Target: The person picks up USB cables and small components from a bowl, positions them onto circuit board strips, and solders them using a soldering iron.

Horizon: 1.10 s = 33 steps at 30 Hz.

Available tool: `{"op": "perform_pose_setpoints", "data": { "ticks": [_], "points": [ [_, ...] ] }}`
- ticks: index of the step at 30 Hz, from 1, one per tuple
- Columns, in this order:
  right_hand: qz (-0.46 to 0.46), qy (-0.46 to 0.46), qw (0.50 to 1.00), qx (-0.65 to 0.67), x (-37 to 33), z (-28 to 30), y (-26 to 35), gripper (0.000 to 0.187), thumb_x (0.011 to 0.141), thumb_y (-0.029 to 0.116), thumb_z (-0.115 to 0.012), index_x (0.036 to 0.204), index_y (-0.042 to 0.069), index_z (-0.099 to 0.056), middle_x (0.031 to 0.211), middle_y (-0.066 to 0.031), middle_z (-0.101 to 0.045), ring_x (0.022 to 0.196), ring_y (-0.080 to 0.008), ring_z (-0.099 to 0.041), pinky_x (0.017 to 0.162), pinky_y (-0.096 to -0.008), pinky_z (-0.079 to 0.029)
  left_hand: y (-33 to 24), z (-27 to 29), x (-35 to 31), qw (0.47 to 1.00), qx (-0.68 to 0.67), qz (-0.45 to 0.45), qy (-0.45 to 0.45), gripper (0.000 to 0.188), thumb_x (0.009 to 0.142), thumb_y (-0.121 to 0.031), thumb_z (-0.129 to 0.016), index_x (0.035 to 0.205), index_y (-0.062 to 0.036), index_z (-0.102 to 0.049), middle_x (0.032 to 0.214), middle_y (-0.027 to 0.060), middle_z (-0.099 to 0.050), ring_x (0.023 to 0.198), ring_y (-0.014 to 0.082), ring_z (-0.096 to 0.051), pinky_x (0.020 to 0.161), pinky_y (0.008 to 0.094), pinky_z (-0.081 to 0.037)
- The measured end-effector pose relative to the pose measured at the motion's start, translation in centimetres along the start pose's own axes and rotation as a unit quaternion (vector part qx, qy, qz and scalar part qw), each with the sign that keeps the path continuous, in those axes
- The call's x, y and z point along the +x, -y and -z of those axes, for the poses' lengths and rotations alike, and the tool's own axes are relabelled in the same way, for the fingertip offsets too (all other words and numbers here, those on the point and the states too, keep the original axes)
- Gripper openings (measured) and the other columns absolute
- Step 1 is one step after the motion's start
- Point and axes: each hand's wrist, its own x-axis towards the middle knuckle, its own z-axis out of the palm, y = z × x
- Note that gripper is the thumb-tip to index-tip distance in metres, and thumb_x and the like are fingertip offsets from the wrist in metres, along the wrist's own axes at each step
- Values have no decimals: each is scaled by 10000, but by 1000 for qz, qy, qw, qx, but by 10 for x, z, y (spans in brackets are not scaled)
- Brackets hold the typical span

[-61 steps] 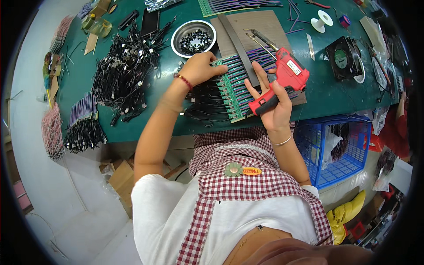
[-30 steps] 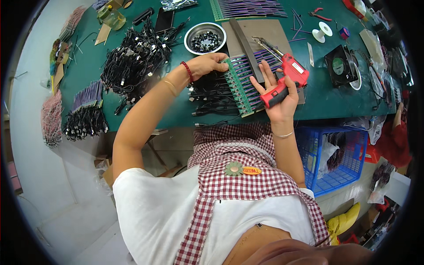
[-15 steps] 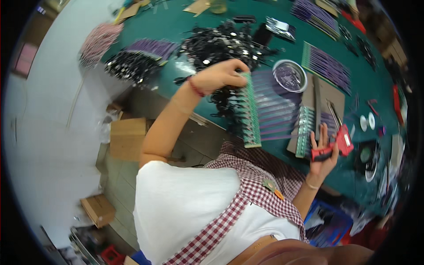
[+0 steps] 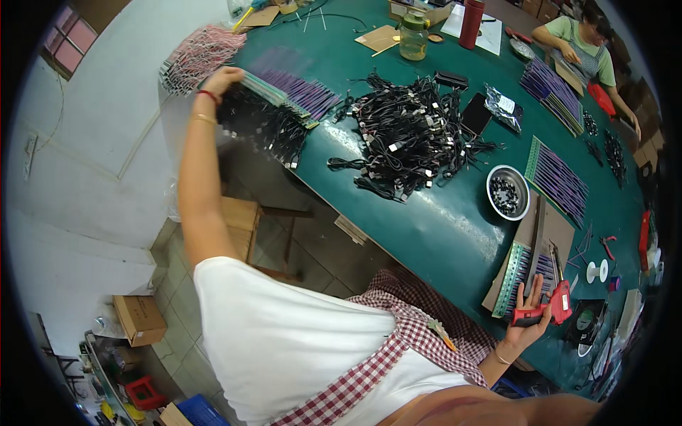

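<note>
Far out to the left, a person in a white top (image 4: 284, 319) and checked apron (image 4: 352, 348) reaches along a green table (image 4: 426, 234). The left hand (image 4: 224, 79) is closed, thumb and fingers pinching one end of a green strip (image 4: 264, 88) that carries purple sticks (image 4: 280, 62) and black cables (image 4: 245, 113), all partly blurred. This strip is over the table's left end, by a stack (image 4: 312, 96) of similar strips; whether the two touch, I cannot tell. Near the hand lie pink wires (image 4: 202, 57).

Well apart, the right hand (image 4: 524, 331) holds a red soldering gun (image 4: 561, 304), its handle across the palm, with some fingers raised and spread. Just beside those fingers, a metal bar (image 4: 536, 241) lies across a second strip (image 4: 509, 280) on cardboard (image 4: 558, 227). A steel bowl (image 4: 513, 174) of small black parts stands next to the cardboard.

Between the hands sits a large heap (image 4: 412, 135) of black cables. Near it are a phone (image 4: 476, 113) and a silver packet (image 4: 503, 108); farther off, a jar (image 4: 413, 39) and a red flask (image 4: 471, 25). A white spool (image 4: 597, 271) and black fan (image 4: 586, 319) stand at the right. At the top right, a co-worker (image 4: 579, 53) is by another stack of strips
</note>
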Motion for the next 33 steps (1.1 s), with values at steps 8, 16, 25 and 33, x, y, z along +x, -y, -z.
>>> {"op": "perform_pose_setpoints", "data": {
  "ticks": [8, 16, 25, 33],
  "points": [
    [18, -3, 1000, -15, -2, -4, -2, 293, 897, 168, -475, 1154, 38, -418, 1391, -296, -281, 1363, -337, -182, 1085, -527, -202, 52, -117, 38, 821, 544, 121, -129, 386, 848, -345, -507, 1185, -171, -581, 1310, 75, -442, 1270, 246, -332, 1012, 595, -193],
    [8, -39, 998, 56, 6, -3, -6, 347, 875, 129, -462, 1197, 8, -418, 1357, -281, -353, 1341, -351, -240, 1084, -547, -187, -80, -177, -66, 820, 401, -212, -348, 269, 848, -299, -528, 1001, -92, -608, 1071, 101, -560, 1079, 254, -484, 937, 540, -321],
    [36, -48, 998, 33, 16, 5, -16, 245, 866, 150, -515, 1091, 74, -456, 1295, -301, -416, 1306, -352, -311, 1049, -574, -243, -160, -470, -315, 857, -54, -116, 499, 288, 858, -228, -595, 815, 35, -486, 615, 91, -591, 518, 160, -607, 455, 250, -473],
    [23, -61, 996, 56, 15, -3, -21, 267, 860, 121, -502, 1111, 89, -417, 1265, -279, -452, 1302, -317, -332, 1039, -568, -265, -170, -528, -296, 847, -33, -99, 521, 370, 830, -224, -641, 816, 46, -388, 605, 142, -584, 441, 179, -602, 353, 258, -469]
  ]
}}
